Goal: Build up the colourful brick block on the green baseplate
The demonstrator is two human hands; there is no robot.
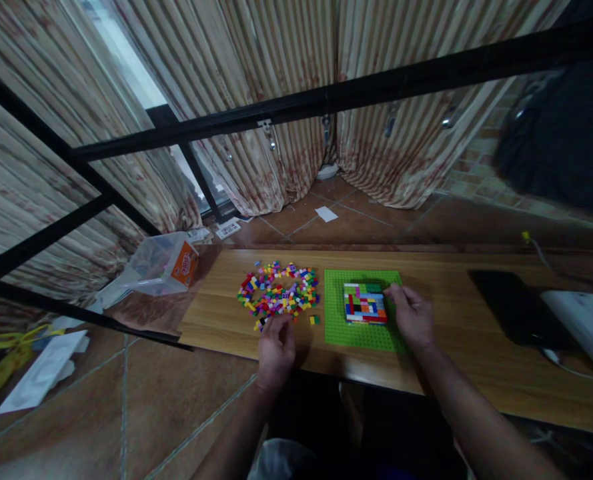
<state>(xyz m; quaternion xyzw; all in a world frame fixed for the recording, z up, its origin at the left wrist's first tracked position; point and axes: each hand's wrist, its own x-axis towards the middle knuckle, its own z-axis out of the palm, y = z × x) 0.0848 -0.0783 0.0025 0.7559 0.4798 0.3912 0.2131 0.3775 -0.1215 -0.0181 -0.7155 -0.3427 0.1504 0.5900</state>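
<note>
A rectangular build of multicoloured toy bricks [365, 307] sits on a green studded baseplate [336, 331]. My right hand [412, 316] is at the build's right edge, its fingers drawn together in a pinch near the top right corner. Whether a brick is between those fingertips is too small to see. To the left lies a loose pile of small coloured toy bricks [281, 293]. My left hand [276, 347] is over the pile's near edge with its fingers curled together; what they hold, if anything, is hidden. A small yellow and green brick piece [315, 320] lies between pile and baseplate.
The wooden table [456, 347] carries a dark tablet-like slab [519, 308] and a white device [579, 323] with a cable at the right. A clear plastic box [159, 267] with an orange label stands off the left end. A black metal bar [296, 115] crosses before the curtains.
</note>
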